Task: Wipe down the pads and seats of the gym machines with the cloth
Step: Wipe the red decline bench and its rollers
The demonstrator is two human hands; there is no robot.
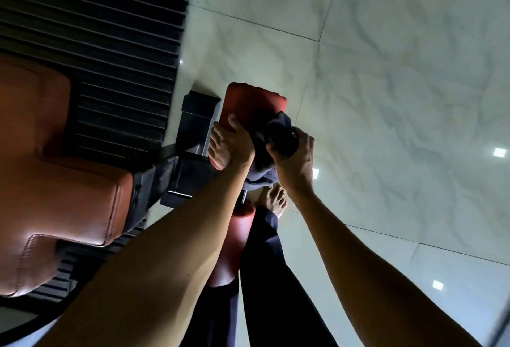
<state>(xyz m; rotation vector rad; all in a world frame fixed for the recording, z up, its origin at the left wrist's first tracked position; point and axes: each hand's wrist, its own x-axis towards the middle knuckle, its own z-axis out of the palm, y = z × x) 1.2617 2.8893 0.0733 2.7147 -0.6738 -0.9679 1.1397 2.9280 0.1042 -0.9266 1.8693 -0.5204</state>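
Far left, an orange seat (69,181) gleams, stitched and glossy, over a ribbed black mat (110,29). Next, the black metal frame (193,126) carries a red roller pad (248,101), and the left hand (231,142) is wrapped round its near end, thumb on top. The dark cloth (278,131) is bunched against the pad's right side, the right hand (295,159) clenched on it. Below, a bare foot (273,200) stands on pale marbled floor tiles (400,84), small squares of light mirrored in the shine.

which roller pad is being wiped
From the big orange seat on the left, follow the black frame rightward. The upper red roller pad there is it: unlike the lower red roller, it has the dark cloth on it.
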